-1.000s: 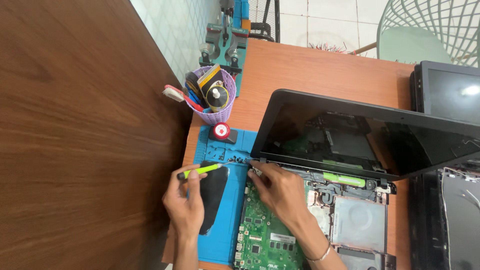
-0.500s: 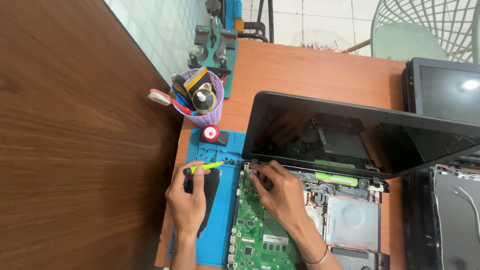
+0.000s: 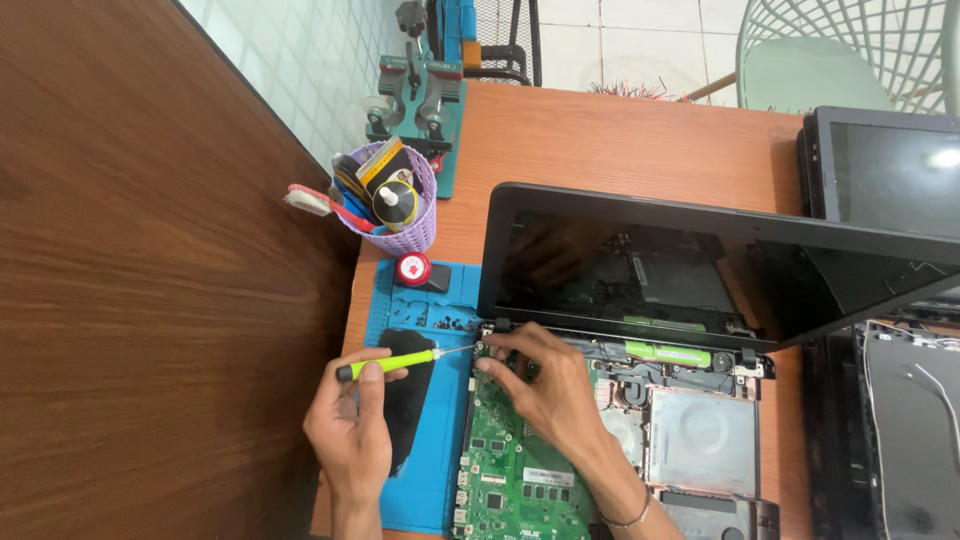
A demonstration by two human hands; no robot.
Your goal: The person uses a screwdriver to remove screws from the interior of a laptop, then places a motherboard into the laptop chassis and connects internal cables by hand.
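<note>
My left hand grips a screwdriver with a yellow-green handle; its thin shaft points right toward the top left corner of the green motherboard. My right hand rests on that corner of the opened laptop base, fingertips beside the left screen hinge. The laptop's dark screen stands tilted open behind the hands. A black flat phone-like slab lies under my left hand on the blue work mat. Small loose screws sit on the mat near the hinge.
A purple basket of tools and a toothbrush stand at the back left. A red round item sits on the mat's top edge. A teal vise is at the far edge. Another opened laptop lies right. A wooden panel borders the left.
The view has shifted so the scene sits lower and further left. The screwdriver tip has moved right, closer to the board's corner near the hinge. My right hand stays at that corner.
</note>
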